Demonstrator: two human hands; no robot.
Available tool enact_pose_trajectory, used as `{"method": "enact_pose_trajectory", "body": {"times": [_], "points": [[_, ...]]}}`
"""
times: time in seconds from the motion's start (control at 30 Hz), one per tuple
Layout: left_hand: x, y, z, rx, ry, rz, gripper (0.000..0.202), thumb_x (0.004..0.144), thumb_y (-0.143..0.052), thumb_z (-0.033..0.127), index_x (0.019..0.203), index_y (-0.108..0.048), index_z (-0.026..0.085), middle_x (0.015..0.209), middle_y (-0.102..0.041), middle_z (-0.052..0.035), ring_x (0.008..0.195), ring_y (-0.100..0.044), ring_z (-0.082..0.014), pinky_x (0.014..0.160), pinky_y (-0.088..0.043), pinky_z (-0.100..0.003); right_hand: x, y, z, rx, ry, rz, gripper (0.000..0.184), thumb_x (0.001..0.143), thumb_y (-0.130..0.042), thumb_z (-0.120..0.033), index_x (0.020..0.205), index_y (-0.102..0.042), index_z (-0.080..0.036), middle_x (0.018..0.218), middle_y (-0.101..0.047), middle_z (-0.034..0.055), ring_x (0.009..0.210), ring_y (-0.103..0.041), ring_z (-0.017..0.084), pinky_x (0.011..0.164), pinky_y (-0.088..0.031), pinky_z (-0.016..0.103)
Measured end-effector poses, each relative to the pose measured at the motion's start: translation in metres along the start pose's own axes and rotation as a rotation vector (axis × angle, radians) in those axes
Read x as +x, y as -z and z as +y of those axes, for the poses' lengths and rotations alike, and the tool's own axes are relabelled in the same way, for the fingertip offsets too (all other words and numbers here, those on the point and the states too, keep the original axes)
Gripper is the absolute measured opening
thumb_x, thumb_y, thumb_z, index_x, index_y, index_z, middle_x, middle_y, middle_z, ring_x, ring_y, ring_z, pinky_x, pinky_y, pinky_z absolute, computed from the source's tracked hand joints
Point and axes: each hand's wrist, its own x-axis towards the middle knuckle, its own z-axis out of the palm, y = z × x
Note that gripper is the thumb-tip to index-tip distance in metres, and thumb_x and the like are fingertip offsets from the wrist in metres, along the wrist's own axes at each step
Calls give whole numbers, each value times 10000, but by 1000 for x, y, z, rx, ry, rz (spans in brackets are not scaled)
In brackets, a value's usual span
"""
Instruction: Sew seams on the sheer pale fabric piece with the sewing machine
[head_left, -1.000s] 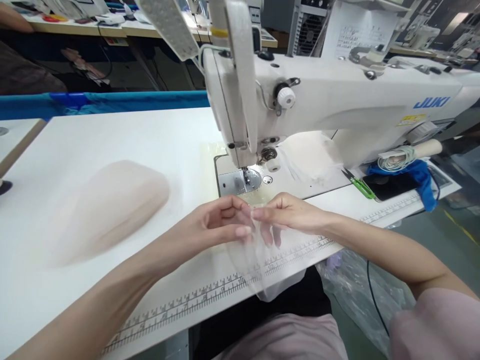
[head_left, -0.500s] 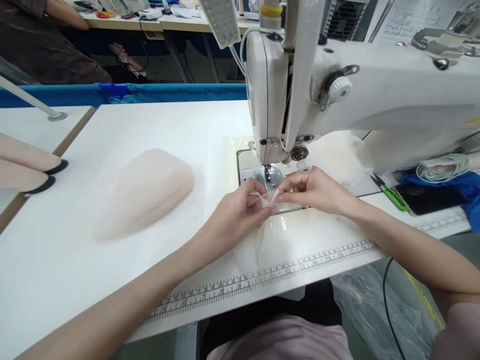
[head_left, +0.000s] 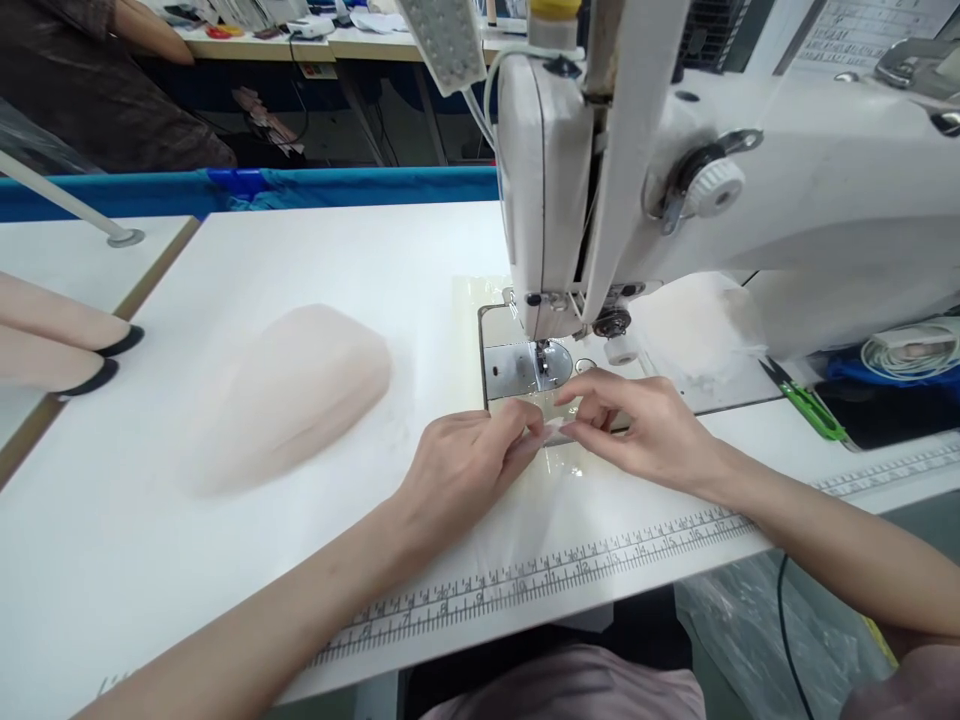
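In front of the needle plate, my left hand [head_left: 472, 465] is closed, thumb against forefinger, on a small piece of thin, sheer white fabric [head_left: 553, 430]. My right hand [head_left: 645, 430] grips the fabric's other side with its thumb and bent fingers, its forefinger lifted a little. A faint sheer part seems to hang below the hands. Just behind them stands the white sewing machine [head_left: 547, 190]. Its presser foot [head_left: 541, 362] is over the metal needle plate [head_left: 506, 368], and the fabric is apart from it.
Sheer beige pieces [head_left: 307, 380] lie on the white table at left, another pale pile [head_left: 697, 320] under the machine arm. Green-handled snips [head_left: 814, 408] rest beside a dark flat object [head_left: 896, 410]. Beige black-tipped pieces [head_left: 60, 330] jut in at left. A ruler strip [head_left: 525, 590] lines the front edge.
Both hands have moved slightly down and away from the presser foot with the fabric. My left hand has turned knuckles-up, and my right forefinger has lifted. The view has shifted a little.
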Motion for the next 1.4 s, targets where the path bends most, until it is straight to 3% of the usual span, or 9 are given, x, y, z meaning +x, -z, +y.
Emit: {"method": "enact_pose_trajectory", "body": {"times": [0.53,0.63,0.77,0.87,1.0,1.13,1.4], "points": [[-1,-1,1,-13,-10,46,81,956,-481,187,883,-454,207,523,-451,108,419,-414,-62,443,-343,-162,-1,0,-3,42,81,29,20,878,-599,-173,882,-600,-193,723,-642,-35,603,-586,69,554,-472,173],[-2,-1,3,-39,51,19,77,981,-471,251,992,-506,183,504,-446,114,406,-414,-57,435,-334,-155,-1,-1,-3,9,116,35,45,883,-593,-161,890,-630,-186,740,-660,-28,606,-587,69,564,-475,180],[-2,1,5,-87,122,-96,244,1001,-431,268,1205,-529,174,582,-606,79,452,-525,-58,467,-392,-152,0,-1,-2,-45,191,62,71,891,-586,-159,897,-655,-171,699,-646,-29,578,-558,66,538,-446,184],[-2,1,6,-115,136,-108,190,993,-448,252,1076,-601,176,658,-679,50,513,-597,-64,501,-429,-159,0,-1,-1,-46,185,55,83,888,-586,-151,931,-654,-172,727,-659,-25,594,-564,65,548,-448,181],[-1,1,7,-119,145,-70,198,990,-457,254,911,-618,172,606,-652,62,446,-536,-43,447,-376,-148,-1,-1,-1,-14,143,31,120,885,-584,-150,988,-639,-180,726,-656,-32,601,-577,64,561,-459,175],[1,2,8,-97,124,-31,218,995,-451,260,886,-617,170,587,-638,64,425,-495,-36,433,-357,-147,-1,-2,0,-8,141,31,147,899,-573,-183,1036,-625,-182,717,-653,-28,593,-581,76,573,-475,197],[-1,1,6,-86,88,-28,218,1004,-441,273,922,-613,167,602,-647,59,469,-553,-47,479,-416,-151,-3,-3,0,-34,174,-8,157,879,-557,-128,1027,-577,-176,653,-580,-59,541,-520,69,540,-443,194]]}}
